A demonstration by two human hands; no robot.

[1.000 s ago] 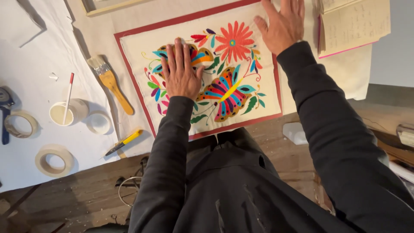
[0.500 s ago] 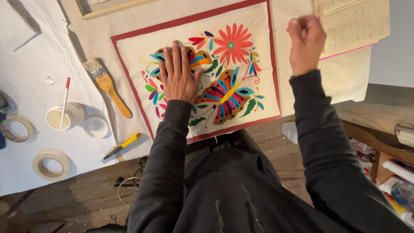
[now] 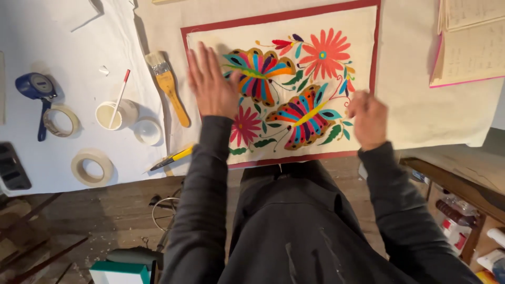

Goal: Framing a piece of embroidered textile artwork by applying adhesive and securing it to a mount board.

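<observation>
Where the white sheet [image 3: 63, 47] covers the table, items lie left of the embroidery [image 3: 294, 84]: tape rolls [image 3: 92, 166], a cup [image 3: 113, 114] with a stick, a brush [image 3: 168, 87]. Left hand [image 3: 210, 87]: flat, fingers spread, pressing the embroidery's left edge. Embroidery: red-bordered cloth, centre of table. Right hand [image 3: 368, 118]: loosely curled over its lower right corner; any grasp cannot be told. Notebook [image 3: 468, 44]: well right of the embroidery.

One head-worn view — looking steeply down, fairly close, over the table [image 3: 63, 173] edge, slightly blurred.
</observation>
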